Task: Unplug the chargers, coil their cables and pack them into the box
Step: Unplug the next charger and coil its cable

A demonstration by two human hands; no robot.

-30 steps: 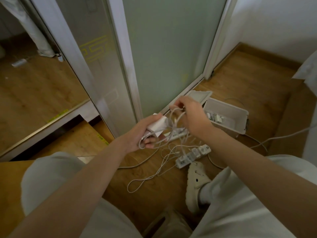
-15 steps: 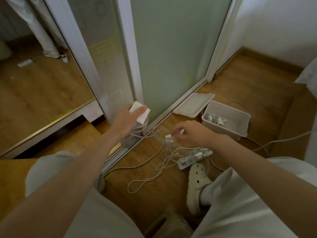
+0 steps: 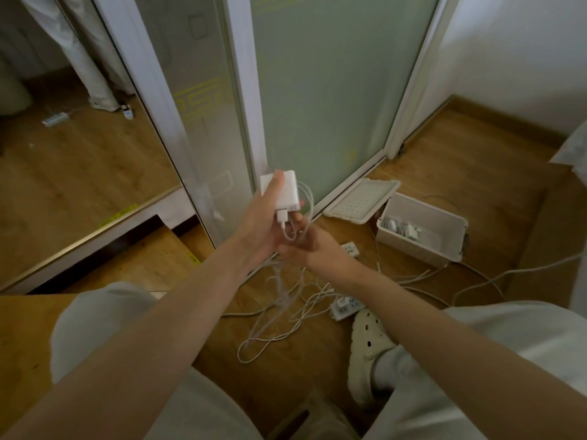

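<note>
My left hand (image 3: 262, 227) grips charger (image 3: 286, 190), thumb across face; cable (image 3: 286, 232) loops out at 6 o'clock onto my right hand (image 3: 313, 246), hold unclear. Box (image 3: 419, 249) at 3 o'clock.

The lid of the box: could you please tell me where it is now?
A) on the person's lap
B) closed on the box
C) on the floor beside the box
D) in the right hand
C: the lid lies on the floor right beside the open box.
</note>
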